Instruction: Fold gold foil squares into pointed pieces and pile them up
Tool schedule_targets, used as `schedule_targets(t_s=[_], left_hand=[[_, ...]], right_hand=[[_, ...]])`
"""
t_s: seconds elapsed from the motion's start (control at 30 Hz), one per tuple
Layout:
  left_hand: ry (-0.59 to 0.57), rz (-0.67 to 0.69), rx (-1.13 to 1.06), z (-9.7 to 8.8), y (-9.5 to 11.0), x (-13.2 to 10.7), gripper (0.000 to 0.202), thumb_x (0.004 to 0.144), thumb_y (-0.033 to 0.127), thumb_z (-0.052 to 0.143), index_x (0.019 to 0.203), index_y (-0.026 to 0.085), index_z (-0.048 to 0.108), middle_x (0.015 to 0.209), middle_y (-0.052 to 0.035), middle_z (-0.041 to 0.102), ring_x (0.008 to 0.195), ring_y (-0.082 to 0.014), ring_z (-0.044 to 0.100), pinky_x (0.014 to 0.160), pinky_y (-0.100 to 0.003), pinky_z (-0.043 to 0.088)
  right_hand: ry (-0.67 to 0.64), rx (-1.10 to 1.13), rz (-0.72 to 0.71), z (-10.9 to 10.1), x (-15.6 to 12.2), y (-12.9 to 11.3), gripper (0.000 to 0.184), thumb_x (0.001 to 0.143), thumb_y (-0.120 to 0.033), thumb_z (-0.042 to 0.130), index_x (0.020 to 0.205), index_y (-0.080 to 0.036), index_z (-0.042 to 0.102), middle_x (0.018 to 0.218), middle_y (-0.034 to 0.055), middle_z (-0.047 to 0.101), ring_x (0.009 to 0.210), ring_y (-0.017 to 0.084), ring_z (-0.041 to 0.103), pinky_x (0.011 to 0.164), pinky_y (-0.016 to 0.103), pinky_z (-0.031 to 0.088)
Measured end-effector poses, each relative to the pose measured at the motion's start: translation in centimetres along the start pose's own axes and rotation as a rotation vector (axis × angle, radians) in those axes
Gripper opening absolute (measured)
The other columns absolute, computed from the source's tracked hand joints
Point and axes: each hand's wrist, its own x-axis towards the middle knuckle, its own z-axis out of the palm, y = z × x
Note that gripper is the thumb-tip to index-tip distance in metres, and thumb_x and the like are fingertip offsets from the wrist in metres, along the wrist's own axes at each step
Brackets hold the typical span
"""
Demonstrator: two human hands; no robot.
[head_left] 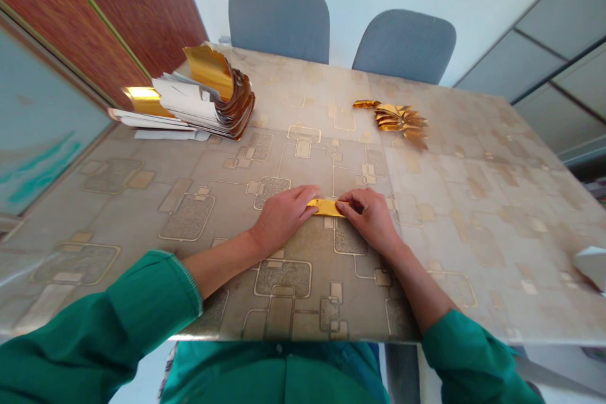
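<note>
A narrow folded strip of gold foil paper (326,207) lies level just at the table's surface, between my two hands. My left hand (286,214) pinches its left end, thumb in front and fingers behind. At the right end, the thumb and curled fingers of my right hand (369,214) grip the strip. A stack of gold and white foil paper sheets (203,101) stands at the far left, bent and partly fanned. To the far right is a small pile of folded gold foil pieces (398,118).
The patterned tablecloth (284,278) covers the table. Two grey chairs (279,19) stand behind its far edge. A reddish wooden cabinet (146,12) is at the back left. A white object (591,266) sits by the right edge.
</note>
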Motion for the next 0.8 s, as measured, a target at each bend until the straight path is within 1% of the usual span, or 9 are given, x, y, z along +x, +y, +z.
schedule_targets(t_s=[0.23, 0.37, 0.5, 0.7, 0.8], left_hand=[[-0.025, 0.002, 0.008, -0.03, 0.04, 0.07, 0.022, 0.091, 0.021, 0.066, 0.111, 0.017, 0.060, 0.119, -0.0083, 0.069, 0.103, -0.0240, 0.068, 0.087, -0.038, 0.057], [-0.015, 0.020, 0.020, 0.00, 0.02, 0.10, 0.021, 0.090, 0.019, 0.066, 0.110, 0.018, 0.060, 0.121, -0.0084, 0.068, 0.105, -0.0235, 0.068, 0.088, -0.037, 0.056], [-0.009, 0.029, 0.051, -0.03, 0.02, 0.14, 0.018, 0.091, 0.021, 0.066, 0.108, 0.017, 0.061, 0.119, -0.0082, 0.069, 0.102, -0.0231, 0.069, 0.085, -0.035, 0.057], [-0.031, 0.048, 0.120, -0.09, 0.13, 0.17, 0.011, 0.094, 0.024, 0.062, 0.102, 0.017, 0.063, 0.115, -0.0075, 0.070, 0.098, -0.0221, 0.068, 0.081, -0.032, 0.055], [-0.016, 0.101, 0.166, -0.15, 0.05, 0.22, 0.012, 0.096, 0.025, 0.058, 0.101, 0.017, 0.064, 0.117, -0.0073, 0.069, 0.097, -0.0219, 0.066, 0.081, -0.033, 0.053]], right_hand=[[0.003, -0.024, 0.044, 0.43, -0.05, 0.10, 0.007, 0.084, -0.027, 0.070, 0.080, -0.023, 0.067, 0.071, -0.0006, 0.066, 0.072, 0.018, 0.055, 0.072, 0.031, 0.036], [-0.004, -0.036, 0.048, 0.43, -0.03, 0.18, 0.009, 0.086, -0.029, 0.068, 0.080, -0.023, 0.067, 0.071, -0.0001, 0.066, 0.073, 0.018, 0.056, 0.073, 0.032, 0.036], [-0.004, -0.070, 0.045, 0.46, -0.01, 0.10, 0.009, 0.087, -0.030, 0.067, 0.080, -0.023, 0.067, 0.072, 0.0002, 0.067, 0.074, 0.018, 0.056, 0.073, 0.032, 0.035], [0.007, -0.193, 0.028, 0.53, -0.07, -0.36, 0.012, 0.090, -0.031, 0.064, 0.082, -0.022, 0.064, 0.074, 0.0005, 0.067, 0.076, 0.019, 0.055, 0.074, 0.032, 0.031], [0.003, -0.261, 0.005, 0.50, -0.08, -0.60, 0.013, 0.091, -0.031, 0.062, 0.082, -0.022, 0.063, 0.075, 0.0009, 0.066, 0.078, 0.020, 0.054, 0.074, 0.032, 0.029]])
